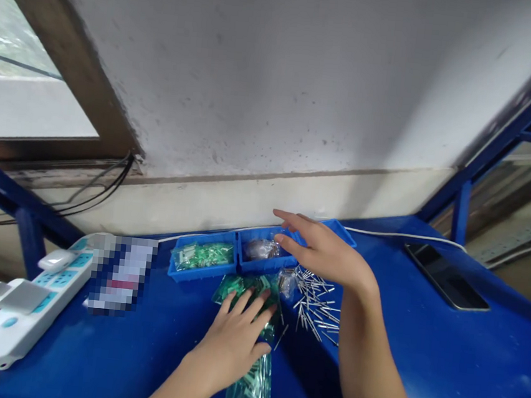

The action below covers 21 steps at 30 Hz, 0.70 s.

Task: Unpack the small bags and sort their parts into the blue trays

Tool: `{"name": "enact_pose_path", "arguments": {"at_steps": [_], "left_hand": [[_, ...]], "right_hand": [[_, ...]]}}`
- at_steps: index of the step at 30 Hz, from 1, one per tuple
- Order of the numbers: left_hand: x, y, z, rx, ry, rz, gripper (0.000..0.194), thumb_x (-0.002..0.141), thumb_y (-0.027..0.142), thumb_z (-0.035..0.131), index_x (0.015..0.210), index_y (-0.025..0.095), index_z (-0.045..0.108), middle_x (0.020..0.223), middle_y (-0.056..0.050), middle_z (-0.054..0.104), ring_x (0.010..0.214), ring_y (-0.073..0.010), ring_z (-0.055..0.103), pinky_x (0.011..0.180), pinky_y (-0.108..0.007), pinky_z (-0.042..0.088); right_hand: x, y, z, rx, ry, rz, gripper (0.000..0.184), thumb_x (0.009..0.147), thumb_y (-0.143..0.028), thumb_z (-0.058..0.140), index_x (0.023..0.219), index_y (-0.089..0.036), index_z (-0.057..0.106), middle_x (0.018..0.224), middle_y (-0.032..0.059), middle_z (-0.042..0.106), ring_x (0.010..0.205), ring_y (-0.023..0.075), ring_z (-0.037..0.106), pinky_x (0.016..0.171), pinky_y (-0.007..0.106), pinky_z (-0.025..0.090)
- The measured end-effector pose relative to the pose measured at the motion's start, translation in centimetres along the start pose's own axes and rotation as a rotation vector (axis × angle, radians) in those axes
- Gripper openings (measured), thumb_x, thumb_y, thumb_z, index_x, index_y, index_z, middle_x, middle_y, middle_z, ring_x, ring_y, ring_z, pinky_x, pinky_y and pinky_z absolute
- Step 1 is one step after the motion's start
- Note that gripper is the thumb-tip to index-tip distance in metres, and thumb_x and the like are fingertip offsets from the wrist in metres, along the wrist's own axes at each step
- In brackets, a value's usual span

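My left hand lies with spread fingers over green plastic bags that hold small pieces. My right hand is raised over the back of the table, its fingers stretched out and nothing visibly held. Below it is a blue bin with a clear plastic bag inside. A second blue bin, left of that one, has a bag of green pieces in it. Thin metal pins are scattered beneath my right wrist, beside a small clear bag. Another blue bin is partly hidden behind my right hand.
A white power strip with plugged-in chargers runs along the left side. Near it lies a pixelated packet. A dark phone rests at the right. The blue table meets a wall, with a white cable along the back.
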<state>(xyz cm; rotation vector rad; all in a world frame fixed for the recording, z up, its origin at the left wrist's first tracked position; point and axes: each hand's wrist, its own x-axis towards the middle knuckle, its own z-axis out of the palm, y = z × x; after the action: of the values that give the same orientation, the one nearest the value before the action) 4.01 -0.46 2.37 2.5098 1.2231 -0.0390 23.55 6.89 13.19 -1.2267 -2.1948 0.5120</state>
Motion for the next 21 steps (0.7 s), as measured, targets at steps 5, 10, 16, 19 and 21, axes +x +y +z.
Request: {"name": "enact_pose_path", "arguments": {"at_steps": [5,10,16,19,21], "left_hand": [[-0.8,-0.9,0.5,0.018,0.201,-0.077,0.039,0.085,0.037,0.054,0.124,0.032,0.048,0.136,-0.004,0.044,0.122,-0.0312,0.041,0.099,-0.052,0.032],[-0.9,-1.2,1.4,0.007,0.29,-0.165,0.04,0.078,0.047,0.06,0.114,0.03,0.054,0.121,-0.006,0.051,0.111,-0.0295,0.049,0.095,-0.049,0.032],[-1.7,-1.7,0.9,0.014,0.366,-0.3,0.025,0.086,0.044,0.049,0.098,0.026,0.06,0.1,-0.004,0.062,0.093,-0.0254,0.058,0.088,-0.046,0.03],[-1.9,-2.6,0.2,0.02,0.393,-0.415,0.025,0.09,0.038,0.041,0.086,0.022,0.059,0.084,-0.004,0.066,0.085,-0.0237,0.062,0.079,-0.039,0.033],[-2.0,-3.3,-0.2,0.032,0.391,-0.503,0.025,0.09,0.039,0.041,0.096,0.021,0.058,0.082,-0.005,0.068,0.082,-0.0239,0.063,0.076,-0.037,0.034]], "right_hand": [[0.3,-0.5,0.8,-0.016,-0.077,0.004,0.05,0.089,-0.04,0.044,0.136,-0.025,0.04,0.124,0.0084,0.057,0.112,0.0258,0.054,0.09,0.044,0.045],[0.3,-0.7,1.8,-0.015,-0.107,-0.036,0.049,0.089,-0.042,0.044,0.135,-0.027,0.041,0.127,0.0075,0.055,0.112,0.0267,0.054,0.09,0.044,0.045],[0.2,-1.4,3.6,-0.037,-0.102,-0.077,0.047,0.089,-0.042,0.045,0.134,-0.028,0.042,0.127,0.0072,0.055,0.113,0.0273,0.052,0.093,0.046,0.042],[-1.0,-1.5,6.1,-0.101,-0.115,-0.138,0.044,0.09,-0.038,0.044,0.132,-0.025,0.045,0.123,0.0085,0.057,0.113,0.0256,0.052,0.093,0.043,0.042],[-2.3,-1.1,8.1,-0.164,-0.129,-0.149,0.04,0.091,-0.035,0.043,0.127,-0.021,0.049,0.115,0.0099,0.06,0.107,0.0243,0.054,0.091,0.041,0.043]]}}
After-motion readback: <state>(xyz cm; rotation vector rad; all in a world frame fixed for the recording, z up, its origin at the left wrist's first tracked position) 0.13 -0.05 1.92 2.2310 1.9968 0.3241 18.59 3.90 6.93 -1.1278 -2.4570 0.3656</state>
